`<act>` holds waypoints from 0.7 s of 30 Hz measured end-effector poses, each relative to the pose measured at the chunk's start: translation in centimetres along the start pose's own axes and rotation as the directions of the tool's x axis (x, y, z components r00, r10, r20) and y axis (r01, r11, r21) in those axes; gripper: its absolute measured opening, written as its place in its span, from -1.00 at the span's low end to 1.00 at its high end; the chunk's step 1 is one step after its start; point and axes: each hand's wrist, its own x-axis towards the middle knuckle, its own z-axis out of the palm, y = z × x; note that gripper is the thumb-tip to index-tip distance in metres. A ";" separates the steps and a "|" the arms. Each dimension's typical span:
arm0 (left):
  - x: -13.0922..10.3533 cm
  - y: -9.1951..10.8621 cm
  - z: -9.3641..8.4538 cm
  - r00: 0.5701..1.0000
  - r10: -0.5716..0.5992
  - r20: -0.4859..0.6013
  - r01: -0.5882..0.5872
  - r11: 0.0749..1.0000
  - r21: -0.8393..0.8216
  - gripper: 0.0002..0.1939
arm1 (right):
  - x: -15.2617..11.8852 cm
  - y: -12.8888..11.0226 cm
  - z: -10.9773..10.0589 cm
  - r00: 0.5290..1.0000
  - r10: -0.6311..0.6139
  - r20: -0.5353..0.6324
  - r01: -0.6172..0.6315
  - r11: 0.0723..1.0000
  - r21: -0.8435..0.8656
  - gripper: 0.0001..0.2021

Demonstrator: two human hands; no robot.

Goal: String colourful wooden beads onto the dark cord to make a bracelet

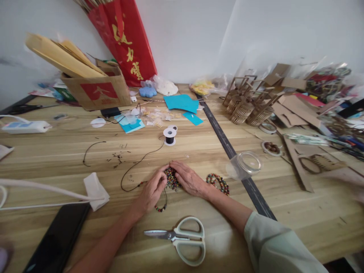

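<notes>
A small heap of multicoloured beads [171, 178] lies on the wooden table between my two hands. My left hand [153, 186] rests at the heap's left side, fingers bent, with a black cord running by it. My right hand [191, 179] lies along the right side, fingers stretched over the edge of the heap. Below my left hand is a cord loop strung with beads [160, 208]. A coiled bead strand [217, 183] sits right of my right wrist. The black cord leads up to a white spool [170, 135]. Scissors [182, 239] lie nearer to me.
A black phone [58, 239] lies at the lower left by a white cable. Clear round container [248, 163] stands right, near a dark strip. Wooden lantern-like pieces [241, 108], cardboard and bags crowd the back right. A box [98, 91] and red bag [127, 41] stand back left.
</notes>
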 end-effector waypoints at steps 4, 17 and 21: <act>0.1 0.1 -0.1 1.000 -0.015 -0.016 0.015 1.000 -0.020 -0.80 | 0.0 0.0 0.0 1.000 -0.006 -0.017 0.006 1.000 0.017 -0.58; 0.1 -0.8 -0.2 0.996 -0.080 -0.044 0.070 0.976 -0.204 -0.76 | 0.0 -0.4 -0.4 0.998 0.037 -0.042 -0.033 0.995 0.094 -0.60; 0.0 -0.7 -0.3 0.997 -0.063 -0.054 0.047 0.968 -0.245 -0.77 | 0.0 -0.4 -0.4 0.999 0.036 -0.038 -0.033 0.995 0.097 -0.60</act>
